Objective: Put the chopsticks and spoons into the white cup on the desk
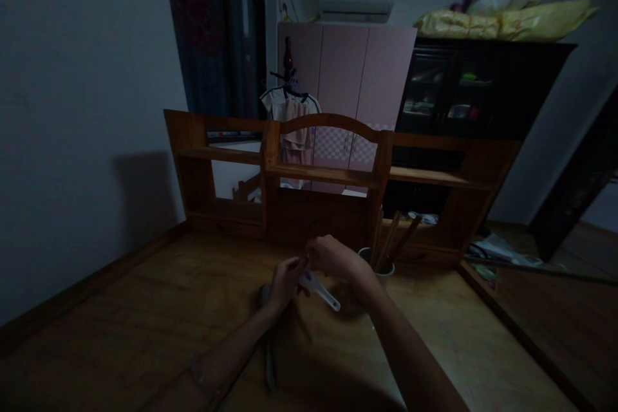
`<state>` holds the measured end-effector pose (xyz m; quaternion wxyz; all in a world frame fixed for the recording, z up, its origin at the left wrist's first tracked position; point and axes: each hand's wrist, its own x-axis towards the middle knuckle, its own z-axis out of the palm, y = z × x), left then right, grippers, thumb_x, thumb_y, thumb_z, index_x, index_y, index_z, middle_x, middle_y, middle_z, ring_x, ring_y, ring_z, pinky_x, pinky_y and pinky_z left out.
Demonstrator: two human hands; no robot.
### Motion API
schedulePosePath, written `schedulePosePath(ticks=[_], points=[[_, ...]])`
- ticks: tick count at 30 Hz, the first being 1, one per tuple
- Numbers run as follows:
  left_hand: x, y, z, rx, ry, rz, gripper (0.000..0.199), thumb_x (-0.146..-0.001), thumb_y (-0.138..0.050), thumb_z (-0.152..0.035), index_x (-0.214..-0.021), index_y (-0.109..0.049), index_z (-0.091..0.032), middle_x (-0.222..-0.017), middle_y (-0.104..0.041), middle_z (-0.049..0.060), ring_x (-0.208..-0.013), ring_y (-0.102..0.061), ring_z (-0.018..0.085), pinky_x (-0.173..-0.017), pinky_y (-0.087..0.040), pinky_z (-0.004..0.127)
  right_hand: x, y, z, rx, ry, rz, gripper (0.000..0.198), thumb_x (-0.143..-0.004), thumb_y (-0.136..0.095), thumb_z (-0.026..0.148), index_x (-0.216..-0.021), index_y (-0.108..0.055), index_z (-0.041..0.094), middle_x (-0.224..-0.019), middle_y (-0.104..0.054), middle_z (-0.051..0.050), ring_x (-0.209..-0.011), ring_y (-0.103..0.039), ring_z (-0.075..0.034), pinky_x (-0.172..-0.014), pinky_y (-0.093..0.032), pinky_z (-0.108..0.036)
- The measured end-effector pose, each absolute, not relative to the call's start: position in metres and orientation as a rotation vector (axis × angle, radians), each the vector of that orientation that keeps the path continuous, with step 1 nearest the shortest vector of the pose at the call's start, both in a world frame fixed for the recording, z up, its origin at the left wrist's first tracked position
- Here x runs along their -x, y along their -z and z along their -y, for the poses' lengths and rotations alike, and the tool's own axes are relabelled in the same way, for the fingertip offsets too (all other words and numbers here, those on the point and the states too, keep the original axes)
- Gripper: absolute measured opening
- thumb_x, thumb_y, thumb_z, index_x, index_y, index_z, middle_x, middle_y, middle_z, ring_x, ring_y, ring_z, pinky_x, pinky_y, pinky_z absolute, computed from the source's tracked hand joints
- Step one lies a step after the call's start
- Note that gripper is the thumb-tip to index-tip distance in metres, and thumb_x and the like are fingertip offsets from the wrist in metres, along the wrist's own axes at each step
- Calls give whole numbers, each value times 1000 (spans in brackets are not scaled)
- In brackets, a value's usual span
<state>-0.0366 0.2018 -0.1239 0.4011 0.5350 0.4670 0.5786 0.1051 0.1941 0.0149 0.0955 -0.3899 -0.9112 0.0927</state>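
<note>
In the middle of the head view, my two hands meet just above the wooden desk (203, 309). My left hand (284, 284) is closed around the bowl end of a white soup spoon (321, 291) with a blue mark. Its handle, with a small hole at the tip, points down and right. Fingertips of my right hand (335, 259) are pinched together at that same end; what they grip is hidden. Under my left wrist lies a dark metal spoon (270, 364), partly covered by the arm. To the right stands a white cup (385, 277) holding several wooden sticks (392, 238).
A wooden shelf unit (318, 174) rises along the desk's back edge. The wall (87, 109) borders the left side, and a raised rim (521, 335) runs down the right. Behind are a pink wardrobe (340, 71) and a dark cabinet (521, 90). The light is dim.
</note>
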Motion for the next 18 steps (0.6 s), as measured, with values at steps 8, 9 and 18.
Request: schedulePosePath(ticks=[8, 9, 18], points=[[33, 107, -191, -1288, -1583, -1021, 39, -77, -61, -56, -78, -55, -18, -57, -62, -2, -40, -59, 15, -36, -46, 22, -103, 1, -209, 1113, -294, 2681, 16, -69, -61, 4, -75, -70, 15, -67, -68, -5, -61, -64, -15, -50, -37, -17], [33, 105, -189, -1277, -1589, -1009, 38, -78, -59, -56, -80, -55, -18, -58, -63, -2, -41, -60, 16, -38, -46, 23, -104, 1, -209, 1100, -308, 2667, 16, -68, -60, 3, -74, -70, 15, -65, -67, -4, -59, -63, -14, -49, -36, -17], [39, 103, -192, -1093, -1489, -976, 63, -81, -26, -72, -79, -55, -16, -51, -58, -1, -38, -59, 17, -39, -44, 25, -163, -73, -183, 877, -240, 2164, 18, -87, -47, 14, -98, -61, 18, -87, -69, -3, -75, -65, -14, -66, -45, -20]])
